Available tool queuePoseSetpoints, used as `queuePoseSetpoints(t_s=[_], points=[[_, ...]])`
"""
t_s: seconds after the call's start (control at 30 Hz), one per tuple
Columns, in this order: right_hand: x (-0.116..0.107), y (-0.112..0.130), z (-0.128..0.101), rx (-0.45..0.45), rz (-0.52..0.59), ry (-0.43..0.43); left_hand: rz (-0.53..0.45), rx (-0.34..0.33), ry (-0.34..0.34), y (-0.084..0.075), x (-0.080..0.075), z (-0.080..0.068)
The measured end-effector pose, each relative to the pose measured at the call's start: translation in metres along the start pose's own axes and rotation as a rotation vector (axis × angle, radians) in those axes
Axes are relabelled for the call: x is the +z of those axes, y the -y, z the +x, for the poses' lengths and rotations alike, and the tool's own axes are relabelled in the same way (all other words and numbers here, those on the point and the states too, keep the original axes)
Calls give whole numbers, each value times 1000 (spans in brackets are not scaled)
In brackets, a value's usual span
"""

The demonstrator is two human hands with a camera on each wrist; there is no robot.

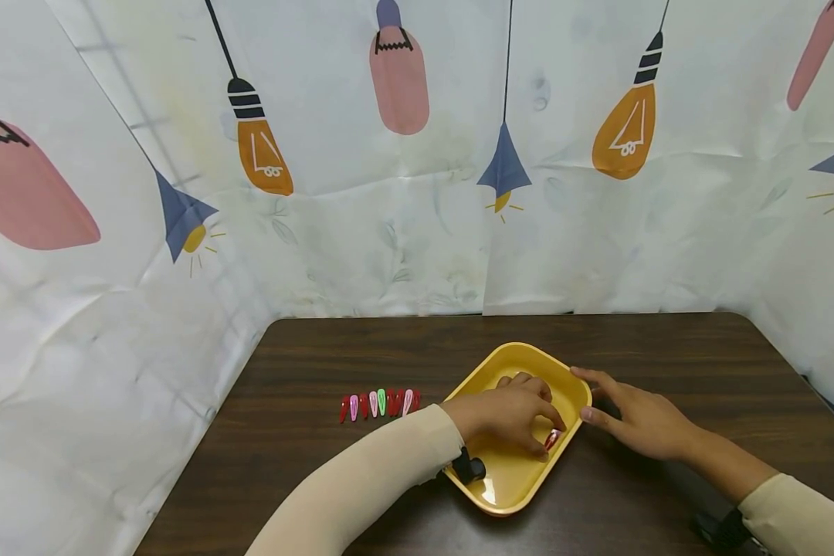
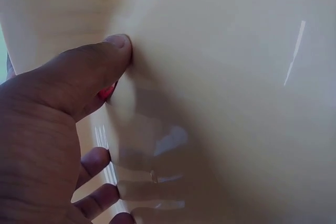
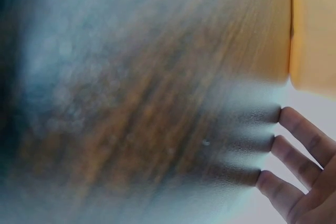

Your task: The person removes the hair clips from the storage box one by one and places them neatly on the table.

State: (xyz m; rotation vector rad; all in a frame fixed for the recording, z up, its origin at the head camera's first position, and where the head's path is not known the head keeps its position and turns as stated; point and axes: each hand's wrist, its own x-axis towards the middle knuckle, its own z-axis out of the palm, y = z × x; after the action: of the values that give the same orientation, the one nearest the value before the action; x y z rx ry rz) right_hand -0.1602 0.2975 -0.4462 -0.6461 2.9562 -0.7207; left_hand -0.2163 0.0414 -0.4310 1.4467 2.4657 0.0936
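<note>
- Tray: a shallow yellow plastic tray with rounded corners (image 1: 509, 359) sits on a dark brown wood-grain table (image 1: 667, 347), turned cornerwise to the person, right of the table's middle.
- Left hand (image 1: 510, 413) reaches down into the tray, fingers curled; thumb and fingertips pinch a small red snap hair clip (image 1: 551, 439) near the tray's right wall, low against the tray floor.
- Left wrist view confirms the pinch: a sliver of the red clip (image 2: 106, 92) shows just under the thumb (image 2: 89, 72), which presses on the glossy yellow tray floor (image 2: 236, 103). Most of the clip is hidden by the thumb.
- Right hand (image 1: 635, 421) lies outside the tray, palm down on the table, fingers straight and slightly spread; it grips nothing. Thumb and forefinger tips touch or nearly touch the outer right rim of the tray; contact cannot be judged with certainty.
- Right wrist view: three extended fingers (image 3: 299, 129) over blurred table grain, with the yellow tray edge (image 3: 312, 30) at upper right.
- A row of small snap hair clips in red, pink and green (image 1: 379, 403) lies side by side on the table, left of the tray and apart from it.
- Both forearms wear cream sleeves (image 1: 361, 494).
- A white backdrop printed with lamps and bulbs (image 1: 417, 193) encloses the table on three sides.
</note>
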Motion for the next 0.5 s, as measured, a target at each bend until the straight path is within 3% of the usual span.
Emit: queuePoseSetpoints(t_s=[0.27,0.5], points=[[1,-1,0,3,-7,10,12,19,-13,2,-2,0],[1,-1,0,0,-6,9,-39,22,-34,4,-3,4]])
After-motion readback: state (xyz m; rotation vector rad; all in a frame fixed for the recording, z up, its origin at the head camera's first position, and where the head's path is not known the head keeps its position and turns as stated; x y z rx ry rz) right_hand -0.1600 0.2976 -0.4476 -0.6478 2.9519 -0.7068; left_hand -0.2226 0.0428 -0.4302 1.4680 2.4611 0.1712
